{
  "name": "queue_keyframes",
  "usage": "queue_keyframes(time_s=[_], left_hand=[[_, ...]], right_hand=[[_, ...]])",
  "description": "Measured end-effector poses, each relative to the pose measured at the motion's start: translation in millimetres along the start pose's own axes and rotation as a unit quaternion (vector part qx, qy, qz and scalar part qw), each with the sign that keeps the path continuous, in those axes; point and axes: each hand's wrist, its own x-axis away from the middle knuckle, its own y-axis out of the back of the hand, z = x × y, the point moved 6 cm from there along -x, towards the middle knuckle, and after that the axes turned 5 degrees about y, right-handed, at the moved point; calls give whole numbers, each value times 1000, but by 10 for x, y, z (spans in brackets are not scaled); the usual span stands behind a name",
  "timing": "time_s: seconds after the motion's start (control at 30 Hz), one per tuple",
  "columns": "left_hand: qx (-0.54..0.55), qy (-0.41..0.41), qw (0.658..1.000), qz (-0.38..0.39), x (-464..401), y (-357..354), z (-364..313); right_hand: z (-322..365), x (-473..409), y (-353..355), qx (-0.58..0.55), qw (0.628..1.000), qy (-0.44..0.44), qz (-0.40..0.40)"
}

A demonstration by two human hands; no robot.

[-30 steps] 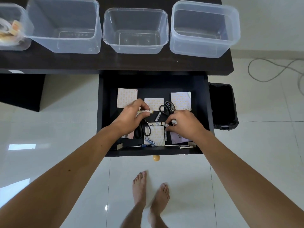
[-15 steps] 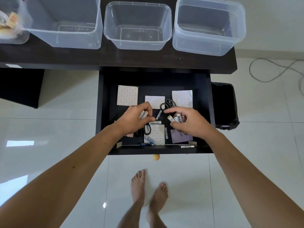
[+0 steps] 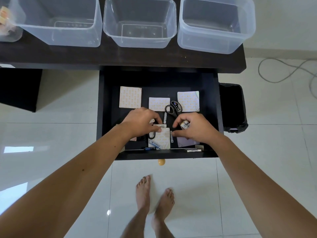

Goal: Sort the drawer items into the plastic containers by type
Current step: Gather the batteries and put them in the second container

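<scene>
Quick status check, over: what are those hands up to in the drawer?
Right hand holding batteries. Left hand reaching for a loose battery. Three nearest containers empty. Scissors close by, not blocking.

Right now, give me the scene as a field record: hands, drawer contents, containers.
left hand: in the drawer, fingers on a battery
right hand: holding a few batteries, thumb by another battery
drawer: open; patterned squares, scissors, loose batteries
loose battery: lies between the hands
blue-label battery: on the front square
containers: three clear tubs on the desk, all empty; middle one
far-left container: holds items, cut off by frame
bin: right of drawer
</scene>
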Motion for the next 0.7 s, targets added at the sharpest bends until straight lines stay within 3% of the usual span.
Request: queue_keyframes(time_s=[0.2, 0.4, 0.7], left_hand=[[62, 2, 998, -17, 40, 24, 15], [252, -13, 966, -60, 155, 65, 109], [338, 32, 939, -55, 134, 59, 146]], right_hand=[[-32, -31, -72, 64, 998, -8, 21], [-29, -54, -123, 160, 986, -20, 35], [44, -77, -128, 219, 975, 6, 34]])
